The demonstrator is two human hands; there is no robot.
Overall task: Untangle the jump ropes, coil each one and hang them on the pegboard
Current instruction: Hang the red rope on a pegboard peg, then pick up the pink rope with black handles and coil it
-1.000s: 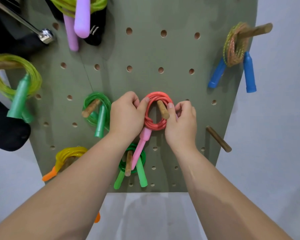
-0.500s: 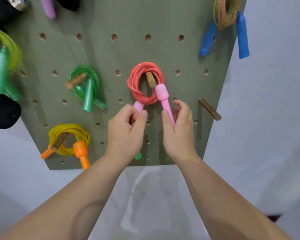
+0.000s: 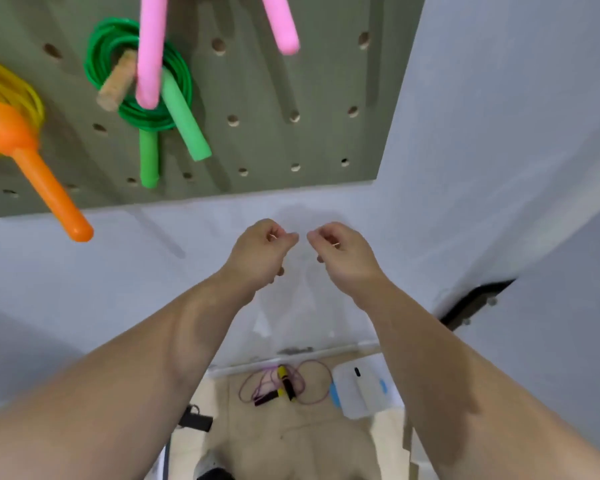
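Observation:
The olive pegboard (image 3: 291, 81) fills the top of the view. Two pink handles (image 3: 149, 53) of the red rope hang down from above; its coil is out of view. A green coiled rope (image 3: 132, 112) hangs on a wooden peg (image 3: 116, 84), and a yellow coil (image 3: 11, 95) with an orange handle (image 3: 35, 168) hangs at the left. My left hand (image 3: 260, 251) and right hand (image 3: 340, 254) hover below the board, fingers loosely curled, holding nothing. On the floor far below lies a purple rope (image 3: 281, 386) with dark and yellow handles, loosely tangled.
A pale wall (image 3: 499, 133) runs behind and to the right of the board. On the floor beside the purple rope lies a white and blue object (image 3: 361, 389). A dark object (image 3: 196, 419) sits at the floor's left.
Both hands let go of the pink handles and dropped below the board. The view tilted down, so the floor and the purple rope came into sight.

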